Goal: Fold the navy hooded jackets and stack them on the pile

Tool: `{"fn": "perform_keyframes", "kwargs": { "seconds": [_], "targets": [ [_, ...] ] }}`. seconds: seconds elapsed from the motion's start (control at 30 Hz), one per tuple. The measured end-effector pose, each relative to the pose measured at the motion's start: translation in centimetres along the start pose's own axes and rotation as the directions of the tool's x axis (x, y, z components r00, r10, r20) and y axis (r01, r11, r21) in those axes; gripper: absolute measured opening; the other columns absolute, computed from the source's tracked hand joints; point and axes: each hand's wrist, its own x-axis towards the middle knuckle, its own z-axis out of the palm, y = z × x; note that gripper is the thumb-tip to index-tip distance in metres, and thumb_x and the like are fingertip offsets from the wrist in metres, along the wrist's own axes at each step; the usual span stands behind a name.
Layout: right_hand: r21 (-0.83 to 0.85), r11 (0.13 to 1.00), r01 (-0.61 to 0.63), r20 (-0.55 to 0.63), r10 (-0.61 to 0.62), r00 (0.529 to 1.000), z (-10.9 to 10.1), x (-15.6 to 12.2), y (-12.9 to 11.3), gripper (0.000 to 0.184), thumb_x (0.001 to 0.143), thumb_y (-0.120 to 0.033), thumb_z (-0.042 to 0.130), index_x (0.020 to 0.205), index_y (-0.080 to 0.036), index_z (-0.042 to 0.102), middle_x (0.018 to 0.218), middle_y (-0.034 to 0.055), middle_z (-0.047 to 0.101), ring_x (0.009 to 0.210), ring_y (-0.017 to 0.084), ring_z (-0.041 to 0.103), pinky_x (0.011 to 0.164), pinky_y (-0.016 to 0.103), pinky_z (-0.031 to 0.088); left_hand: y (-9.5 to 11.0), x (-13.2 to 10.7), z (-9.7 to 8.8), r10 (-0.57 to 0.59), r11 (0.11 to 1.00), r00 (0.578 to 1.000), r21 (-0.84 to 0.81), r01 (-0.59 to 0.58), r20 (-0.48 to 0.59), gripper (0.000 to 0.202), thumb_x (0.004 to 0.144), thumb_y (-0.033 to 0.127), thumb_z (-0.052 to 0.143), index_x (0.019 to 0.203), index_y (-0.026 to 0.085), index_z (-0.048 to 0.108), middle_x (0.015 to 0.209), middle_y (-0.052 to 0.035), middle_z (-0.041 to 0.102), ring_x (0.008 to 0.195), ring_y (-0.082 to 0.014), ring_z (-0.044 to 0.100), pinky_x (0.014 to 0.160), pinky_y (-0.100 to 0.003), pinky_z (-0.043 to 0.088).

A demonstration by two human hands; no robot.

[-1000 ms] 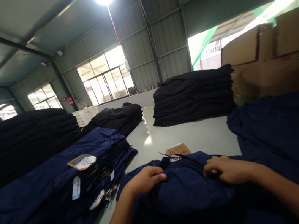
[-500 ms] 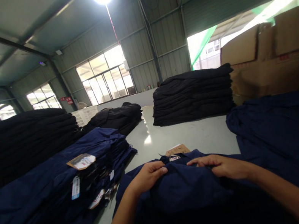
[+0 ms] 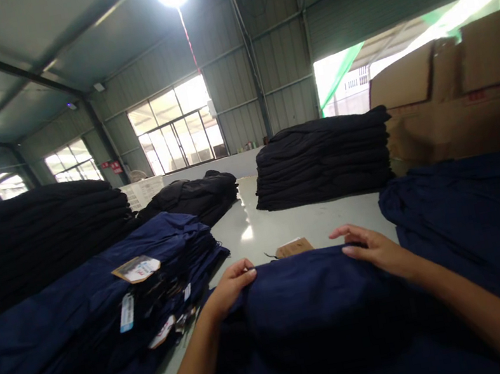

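Both hands at the far edge of a folded navy garment [image 3: 315,311]

It lies directly before the person, long axis left to right. The left hand [image 3: 229,287] pinches its far-left edge. The right hand [image 3: 372,249] rests flat on the far-right corner, well apart. Just beyond, a cardboard tag [image 3: 293,247] lies on the bare surface [image 3: 314,221]. A navy stack [image 3: 84,319] and a navy pile [image 3: 479,224] flank it.

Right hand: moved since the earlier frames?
Yes. The right hand slid forward to the far edge of the navy garment, nearer the brown tag.
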Motion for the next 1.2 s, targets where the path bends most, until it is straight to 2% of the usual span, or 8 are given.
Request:
{"fn": "perform_keyframes", "kwargs": {
  "seconds": [0.2, 0.4, 0.53, 0.6, 0.73, 0.9, 1.07, 1.2],
  "targets": [
    [-0.434, 0.876, -0.209, -0.147, 0.16, 0.976, 1.7, 0.3, 0.4, 0.024, 0.07, -0.022, 0.051, 0.091, -0.025, 0.061, 0.105, 0.006, 0.06, 0.104, 0.025, 0.051, 0.083, 0.038, 0.041, 0.4, 0.6, 1.7, 0.067, 0.961, 0.949, 0.275, 0.021, -0.308, 0.02, 0.062, 0.01, 0.06, 0.08, 0.018, 0.057, 0.087, -0.0023, 0.055, 0.087, -0.0174, 0.051, 0.082, -0.029, 0.039],
    [-0.344, 0.932, -0.116, -0.008, 0.121, 0.993, 1.2, -0.9, -4.8, 0.046, 0.087, -0.041, 0.028, 0.116, -0.023, 0.059, 0.111, 0.0076, 0.065, 0.105, 0.025, 0.057, 0.092, 0.04, 0.041, 4.4, -1.0, 3.1, 0.173, 0.921, 0.979, 0.335, -0.2, 0.109, 0.024, 0.08, 0.024, 0.051, 0.097, 0.02, 0.068, 0.1, -0.0061, 0.066, 0.095, -0.0189, 0.058, 0.088, -0.029, 0.041],
    [-0.502, 0.843, -0.193, 0.355, 0.404, 0.843, 2.5, -1.8, -5.0, 0.058, 0.087, -0.052, 0.026, 0.14, -0.029, 0.03, 0.147, 0.0058, 0.03, 0.134, 0.035, 0.022, 0.099, 0.068, 0.017, 3.4, -1.6, 3.9, -0.208, 0.826, 0.916, 0.564, -0.024, 0.344, 0.085, 0.074, 0.056, 0.057, 0.143, 0.024, 0.021, 0.149, -0.0109, 0.021, 0.136, -0.0313, 0.017, 0.108, -0.051, 0.013],
    [-0.569, 0.791, -0.226, 0.365, 0.489, 0.792, 3.0, -2.0, -4.6, 0.064, 0.085, -0.057, 0.023, 0.142, -0.028, 0.024, 0.15, 0.0064, 0.018, 0.136, 0.036, 0.008, 0.098, 0.072, 0.008, 2.8, -1.6, 3.8, -0.321, 0.774, 0.876, 0.632, 0.024, 0.359, 0.103, 0.068, 0.066, 0.056, 0.145, 0.024, 0.003, 0.151, -0.0111, 0.0, 0.137, -0.0331, -0.001, 0.106, -0.057, 0.003],
    [-0.563, 0.799, -0.211, 0.253, 0.41, 0.876, 3.9, -2.1, -4.5, 0.07, 0.081, -0.068, 0.022, 0.142, -0.035, 0.016, 0.152, 0.0023, 0.006, 0.135, 0.034, -0.008, 0.101, 0.067, -0.003, 2.1, -1.6, 3.8, -0.333, 0.721, 0.893, 0.692, 0.035, 0.301, 0.108, 0.06, 0.076, 0.056, 0.143, 0.036, -0.001, 0.15, -0.0049, -0.015, 0.131, -0.0398, -0.02, 0.094, -0.071, -0.01],
    [-0.577, 0.775, -0.258, 0.333, 0.512, 0.792, 5.6, -2.4, -4.6, 0.067, 0.079, -0.066, 0.03, 0.14, -0.041, 0.016, 0.152, -0.0004, 0.003, 0.134, 0.038, -0.007, 0.095, 0.075, 0.0, 1.6, -1.7, 4.0, -0.418, 0.689, 0.849, 0.722, 0.065, 0.323, 0.11, 0.056, 0.077, 0.057, 0.141, 0.04, -0.003, 0.149, -0.0042, -0.019, 0.129, -0.0427, -0.021, 0.089, -0.075, -0.01],
    [-0.553, 0.827, -0.101, 0.242, 0.275, 0.93, 6.4, -2.0, -4.4, 0.063, 0.087, -0.053, 0.016, 0.142, -0.024, 0.026, 0.151, 0.0002, 0.008, 0.137, 0.028, -0.005, 0.106, 0.062, -0.001, 2.4, -1.6, 4.2, -0.277, 0.743, 0.93, 0.668, 0.048, 0.241, 0.067, 0.083, 0.069, 0.019, 0.142, 0.039, 0.012, 0.152, 0.0001, -0.002, 0.136, -0.035, -0.01, 0.094, -0.072, -0.007],
    [-0.553, 0.825, -0.118, 0.221, 0.281, 0.934, 6.9, -1.2, -2.6, 0.063, 0.086, -0.055, 0.015, 0.143, -0.028, 0.02, 0.151, -0.0045, 0.01, 0.138, 0.029, -0.003, 0.105, 0.064, -0.001, 1.1, -1.0, 4.8, -0.195, 0.701, 0.958, 0.713, -0.015, 0.211, 0.057, 0.088, 0.063, 0.013, 0.141, 0.042, 0.014, 0.152, 0.0035, 0.004, 0.137, -0.032, -0.005, 0.095, -0.073, -0.007]
  ]
}}
